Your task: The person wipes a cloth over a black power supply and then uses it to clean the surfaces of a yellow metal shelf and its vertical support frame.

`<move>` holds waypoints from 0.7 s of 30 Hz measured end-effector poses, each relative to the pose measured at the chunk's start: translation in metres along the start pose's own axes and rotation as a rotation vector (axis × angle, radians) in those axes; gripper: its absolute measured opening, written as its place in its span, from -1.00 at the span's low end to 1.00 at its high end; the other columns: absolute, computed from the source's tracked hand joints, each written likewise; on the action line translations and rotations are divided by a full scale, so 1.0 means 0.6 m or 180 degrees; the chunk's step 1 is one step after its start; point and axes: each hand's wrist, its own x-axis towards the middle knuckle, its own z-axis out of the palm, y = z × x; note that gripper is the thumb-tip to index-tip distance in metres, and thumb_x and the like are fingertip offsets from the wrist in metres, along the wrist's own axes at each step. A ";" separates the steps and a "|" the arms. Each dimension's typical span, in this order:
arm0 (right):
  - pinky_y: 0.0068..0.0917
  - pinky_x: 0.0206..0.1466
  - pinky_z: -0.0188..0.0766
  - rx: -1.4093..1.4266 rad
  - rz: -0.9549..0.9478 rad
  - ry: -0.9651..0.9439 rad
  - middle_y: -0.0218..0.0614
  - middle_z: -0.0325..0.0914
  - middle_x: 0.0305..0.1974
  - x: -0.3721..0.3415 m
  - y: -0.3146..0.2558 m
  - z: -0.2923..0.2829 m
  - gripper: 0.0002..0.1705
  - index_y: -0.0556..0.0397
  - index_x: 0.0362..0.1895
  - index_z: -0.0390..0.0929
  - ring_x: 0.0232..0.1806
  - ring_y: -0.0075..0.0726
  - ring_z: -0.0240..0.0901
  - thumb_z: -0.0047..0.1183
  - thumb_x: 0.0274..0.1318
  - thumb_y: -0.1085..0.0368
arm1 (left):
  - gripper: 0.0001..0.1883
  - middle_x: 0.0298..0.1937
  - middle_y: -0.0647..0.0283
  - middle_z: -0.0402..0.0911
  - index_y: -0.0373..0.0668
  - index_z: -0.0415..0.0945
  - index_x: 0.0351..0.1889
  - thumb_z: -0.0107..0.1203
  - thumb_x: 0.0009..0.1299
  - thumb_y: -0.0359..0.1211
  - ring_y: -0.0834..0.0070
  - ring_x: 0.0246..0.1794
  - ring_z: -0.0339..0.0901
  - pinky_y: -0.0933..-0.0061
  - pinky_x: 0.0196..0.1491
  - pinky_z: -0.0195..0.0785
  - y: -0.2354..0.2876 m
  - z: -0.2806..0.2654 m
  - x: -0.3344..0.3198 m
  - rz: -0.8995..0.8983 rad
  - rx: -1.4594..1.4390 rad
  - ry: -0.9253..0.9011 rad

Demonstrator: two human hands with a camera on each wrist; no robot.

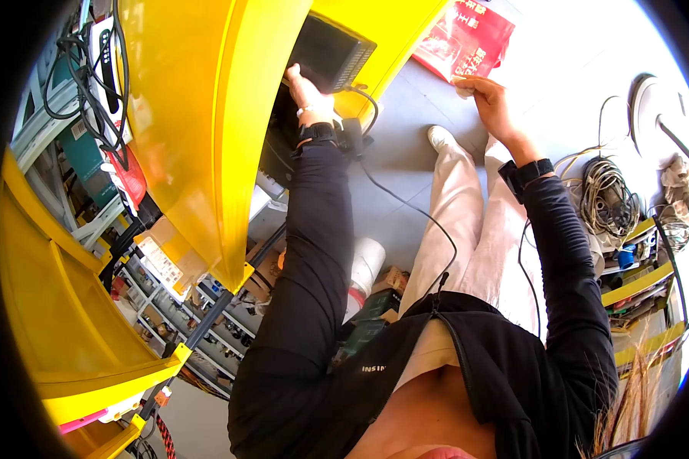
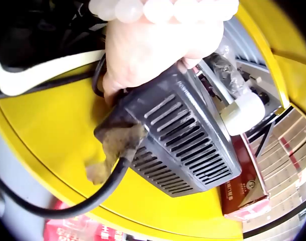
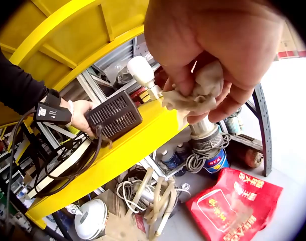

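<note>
A black slotted box [image 2: 190, 138] with a thick cable [image 2: 113, 175] at one end sits over the yellow shelf. My left hand [image 1: 309, 93] grips its edge, with part of the fingers hidden behind the housing. Brown, ragged tape or dirt clings near the cable's entry. Off to the right, my right hand [image 3: 213, 35] pinches a crumpled, greyish-white cloth or tissue [image 3: 200, 93] between thumb and fingers, apart from the box. In the right wrist view the left hand and the black box appear farther back, beyond the cloth.
Behind the box lie a white rounded fitting [image 2: 243, 113] and a red carton [image 2: 245, 186]. A red bag [image 3: 233, 208] lies on the floor near pale pipes [image 3: 163, 198]. Coiled cable [image 1: 608, 195] lies at the right. A tall yellow panel [image 1: 184, 115] stands left of the left arm.
</note>
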 end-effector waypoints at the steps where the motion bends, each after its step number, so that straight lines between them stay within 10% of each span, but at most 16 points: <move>1: -0.42 0.05 0.49 0.0069 0.0095 0.0000 -0.14 0.66 -0.21 0.000 0.000 0.001 -0.61 0.21 -0.04 0.60 -0.13 -0.26 0.62 -0.22 0.16 0.64 | -0.62 -0.06 0.21 0.58 -0.10 0.49 -0.08 -0.01 0.37 -0.01 0.21 -0.04 0.50 0.13 0.09 0.39 -0.005 -0.025 0.025 0.0006 0.0032 0.0049; 6: -0.42 0.05 0.49 0.0027 0.0249 -0.0034 -0.12 0.66 -0.16 -0.003 -0.004 0.006 -0.61 0.17 -0.06 0.62 -0.11 -0.22 0.63 -0.22 0.16 0.63 | -0.64 -0.04 0.10 0.59 -0.25 0.44 0.13 0.05 0.42 -0.32 0.21 -0.08 0.55 0.21 0.07 0.42 0.031 -0.024 0.005 0.0563 0.0671 0.0305; 10: -0.38 0.07 0.48 0.0037 0.0326 -0.0072 -0.09 0.65 -0.10 0.003 0.008 0.033 -0.64 0.12 -0.07 0.62 -0.06 -0.13 0.62 -0.20 0.17 0.58 | -0.42 0.24 -0.16 0.37 -0.36 0.30 0.27 0.20 0.32 -0.35 0.08 0.17 0.41 0.20 0.26 0.24 0.029 -0.009 -0.029 0.2936 0.3224 0.0379; 16: -0.31 0.21 0.40 -0.0888 -0.0224 0.0144 -0.07 0.55 0.06 0.073 -0.049 0.075 -0.56 0.07 0.16 0.46 0.11 0.01 0.49 -0.11 0.19 0.54 | -0.43 0.49 0.05 0.13 -0.19 0.35 0.27 0.15 0.24 -0.36 0.03 0.56 -0.15 -0.51 0.37 -0.37 -0.021 0.013 -0.162 0.3275 0.4887 -0.0427; 18: -0.30 0.25 0.35 -0.0976 0.0009 0.0312 -0.07 0.48 0.16 0.122 -0.054 0.092 -0.48 0.00 0.27 0.36 0.20 0.02 0.41 -0.11 0.19 0.50 | -0.51 0.38 0.02 0.28 -0.27 0.40 0.17 0.08 0.23 -0.44 -0.01 0.46 0.09 -0.26 0.37 -0.05 -0.055 0.011 -0.193 0.4043 0.3961 -0.1032; 21: -0.32 0.31 0.28 -0.2538 -0.1217 0.0596 -0.09 0.28 0.34 0.193 -0.051 0.111 -0.40 -0.07 0.36 0.24 0.30 -0.09 0.32 -0.16 0.20 0.47 | -0.62 0.18 -0.06 0.45 -0.30 0.46 0.06 0.01 0.25 -0.52 -0.02 0.25 0.33 0.12 0.32 0.16 -0.122 0.004 -0.257 0.3297 0.3293 -0.1331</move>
